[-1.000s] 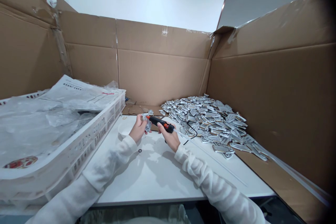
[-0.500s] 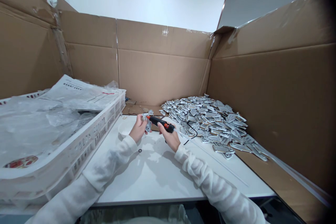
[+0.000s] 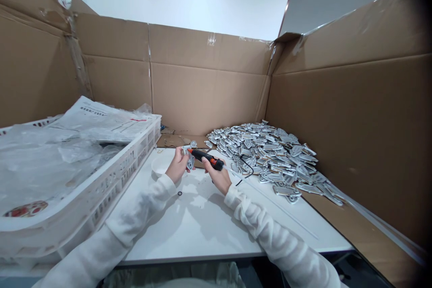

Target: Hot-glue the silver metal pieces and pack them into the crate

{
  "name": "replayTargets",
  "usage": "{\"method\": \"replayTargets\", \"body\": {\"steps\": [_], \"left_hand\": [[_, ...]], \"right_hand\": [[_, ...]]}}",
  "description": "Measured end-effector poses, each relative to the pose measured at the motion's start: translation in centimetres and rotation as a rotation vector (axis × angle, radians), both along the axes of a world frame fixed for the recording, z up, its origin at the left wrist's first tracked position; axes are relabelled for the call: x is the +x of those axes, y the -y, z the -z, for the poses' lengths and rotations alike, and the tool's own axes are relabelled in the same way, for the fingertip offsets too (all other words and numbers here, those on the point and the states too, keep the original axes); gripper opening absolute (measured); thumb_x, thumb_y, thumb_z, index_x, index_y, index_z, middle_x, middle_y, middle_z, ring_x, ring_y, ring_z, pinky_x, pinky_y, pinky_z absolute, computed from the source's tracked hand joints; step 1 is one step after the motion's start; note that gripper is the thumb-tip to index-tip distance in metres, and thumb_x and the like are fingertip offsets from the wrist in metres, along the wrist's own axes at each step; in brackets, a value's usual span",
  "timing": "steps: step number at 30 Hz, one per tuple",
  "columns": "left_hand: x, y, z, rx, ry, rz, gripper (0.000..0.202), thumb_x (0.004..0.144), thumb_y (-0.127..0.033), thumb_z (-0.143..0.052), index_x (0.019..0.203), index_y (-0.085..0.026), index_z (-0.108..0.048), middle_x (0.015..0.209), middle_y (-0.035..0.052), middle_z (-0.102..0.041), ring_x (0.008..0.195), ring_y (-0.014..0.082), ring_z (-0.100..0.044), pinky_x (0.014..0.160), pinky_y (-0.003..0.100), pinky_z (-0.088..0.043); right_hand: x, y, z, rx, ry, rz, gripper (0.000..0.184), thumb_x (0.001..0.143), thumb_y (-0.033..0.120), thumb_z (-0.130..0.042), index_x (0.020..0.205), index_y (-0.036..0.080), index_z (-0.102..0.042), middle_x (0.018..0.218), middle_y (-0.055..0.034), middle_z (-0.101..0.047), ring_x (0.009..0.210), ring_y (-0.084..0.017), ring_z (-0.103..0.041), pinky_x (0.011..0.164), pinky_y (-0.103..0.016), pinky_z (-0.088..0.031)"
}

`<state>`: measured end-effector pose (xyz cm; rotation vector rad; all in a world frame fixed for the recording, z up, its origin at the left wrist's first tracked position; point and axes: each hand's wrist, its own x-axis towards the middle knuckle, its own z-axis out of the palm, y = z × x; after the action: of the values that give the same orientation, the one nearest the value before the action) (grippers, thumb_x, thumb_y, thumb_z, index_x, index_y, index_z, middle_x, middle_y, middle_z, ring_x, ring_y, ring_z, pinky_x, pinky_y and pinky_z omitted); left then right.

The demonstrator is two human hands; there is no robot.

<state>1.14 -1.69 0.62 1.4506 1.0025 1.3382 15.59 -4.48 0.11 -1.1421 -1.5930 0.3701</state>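
My left hand (image 3: 177, 166) pinches a small silver metal part (image 3: 189, 156) above the white table (image 3: 202, 225). My right hand (image 3: 218, 176) grips a black and orange glue gun (image 3: 206, 158), whose tip meets that part. A black cord (image 3: 245, 170) runs from the gun's rear toward the right. A small black ring (image 3: 180, 194) lies on the table just below my left wrist. Both arms wear white sleeves.
A large pile of silver metal parts (image 3: 266, 150) covers the back right. A white plastic crate (image 3: 101, 180) with clear bags and a printed sheet fills the left. A small white dish (image 3: 158, 167) sits by my left hand. Cardboard walls (image 3: 202, 85) enclose the table.
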Motion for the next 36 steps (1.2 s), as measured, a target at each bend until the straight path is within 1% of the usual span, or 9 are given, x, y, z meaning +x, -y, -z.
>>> {"method": "replayTargets", "body": {"steps": [7, 15, 18, 21, 25, 29, 31, 33, 36], "left_hand": [[0.1, 0.0, 0.0, -0.007, -0.003, -0.009, 0.016, 0.08, -0.026, -0.04, 0.092, -0.02, -0.031, 0.064, -0.0069, -0.052, 0.043, 0.0078, -0.055, 0.038, 0.017, -0.038], [0.1, -0.1, 0.2, 0.006, -0.003, -0.002, 0.013, 0.08, -0.023, -0.037, 0.092, -0.021, -0.03, 0.065, -0.0066, -0.053, 0.045, 0.0083, -0.056, 0.04, 0.018, -0.039], [0.0, -0.2, 0.2, 0.009, -0.01, -0.005, 0.012, 0.08, -0.021, -0.034, 0.092, -0.021, -0.03, 0.063, -0.007, -0.053, 0.045, 0.0087, -0.057, 0.041, 0.018, -0.039], [0.0, -0.1, 0.2, 0.007, -0.012, -0.003, 0.012, 0.08, -0.021, -0.034, 0.092, -0.021, -0.029, 0.067, -0.0048, -0.057, 0.045, 0.0085, -0.056, 0.042, 0.018, -0.039], [0.0, 0.1, 0.2, 0.001, -0.019, 0.024, 0.013, 0.08, -0.023, -0.035, 0.092, -0.021, -0.028, 0.07, -0.0017, -0.063, 0.046, 0.0095, -0.056, 0.043, 0.019, -0.038], [0.0, 0.3, 0.1, 0.031, -0.029, 0.019, 0.015, 0.079, -0.025, -0.036, 0.091, -0.021, -0.028, 0.074, 0.0004, -0.065, 0.047, 0.01, -0.055, 0.044, 0.02, -0.037], [-0.1, 0.3, 0.0, 0.042, -0.061, 0.028, 0.017, 0.078, -0.028, -0.038, 0.091, -0.02, -0.032, 0.077, 0.0017, -0.065, 0.047, 0.0095, -0.054, 0.044, 0.02, -0.036], [-0.1, 0.3, -0.1, 0.06, -0.121, 0.048, 0.019, 0.077, -0.03, -0.04, 0.092, -0.019, -0.038, 0.078, 0.0026, -0.064, 0.049, 0.0091, -0.053, 0.044, 0.019, -0.035], [-0.2, 0.3, 0.1, 0.077, -0.25, 0.061, 0.02, 0.074, -0.029, -0.042, 0.087, -0.016, -0.05, 0.073, 0.0022, -0.063, 0.055, 0.01, -0.051, 0.047, 0.019, -0.034]], "right_hand": [[0.0, -0.1, 0.1, -0.01, 0.019, 0.02, 0.042, 0.076, 0.05, -0.043, 0.049, 0.018, -0.048, 0.051, 0.0008, -0.048, 0.052, -0.013, -0.044, 0.054, -0.025, -0.033], [-0.1, 0.1, -0.1, -0.004, 0.011, 0.037, 0.038, 0.076, 0.048, -0.043, 0.055, 0.018, -0.054, 0.054, -0.0002, -0.052, 0.057, -0.014, -0.047, 0.059, -0.024, -0.035], [-0.1, 0.1, -0.2, -0.005, 0.02, 0.011, 0.038, 0.076, 0.048, -0.044, 0.056, 0.018, -0.055, 0.054, 0.0001, -0.052, 0.057, -0.014, -0.047, 0.059, -0.024, -0.035], [-0.1, 0.0, -0.2, 0.005, 0.0, 0.003, 0.038, 0.076, 0.049, -0.045, 0.057, 0.018, -0.055, 0.052, 0.0008, -0.051, 0.055, -0.014, -0.045, 0.058, -0.024, -0.034], [0.2, -0.3, -0.2, -0.01, -0.118, 0.037, 0.036, 0.076, 0.05, -0.045, 0.063, 0.017, -0.054, 0.057, 0.001, -0.051, 0.054, -0.013, -0.044, 0.056, -0.025, -0.034], [0.6, -1.5, 0.5, -0.026, -0.304, 0.047, 0.033, 0.072, 0.049, -0.051, 0.076, 0.017, -0.054, 0.068, -0.0007, -0.054, 0.061, -0.014, -0.048, 0.059, -0.025, -0.037], [0.7, -2.3, 1.0, -0.036, -0.432, 0.018, 0.034, 0.068, 0.048, -0.055, 0.081, 0.017, -0.052, 0.072, -0.0016, -0.054, 0.063, -0.014, -0.049, 0.058, -0.025, -0.038], [0.8, -2.8, 1.3, -0.081, -0.535, -0.028, 0.035, 0.064, 0.047, -0.057, 0.081, 0.017, -0.051, 0.073, -0.002, -0.054, 0.062, -0.013, -0.05, 0.057, -0.025, -0.039], [0.7, -2.8, 1.0, -0.236, -0.556, -0.131, 0.033, 0.063, 0.046, -0.057, 0.076, 0.016, -0.054, 0.068, -0.0017, -0.053, 0.057, -0.011, -0.047, 0.051, -0.023, -0.035]]}}
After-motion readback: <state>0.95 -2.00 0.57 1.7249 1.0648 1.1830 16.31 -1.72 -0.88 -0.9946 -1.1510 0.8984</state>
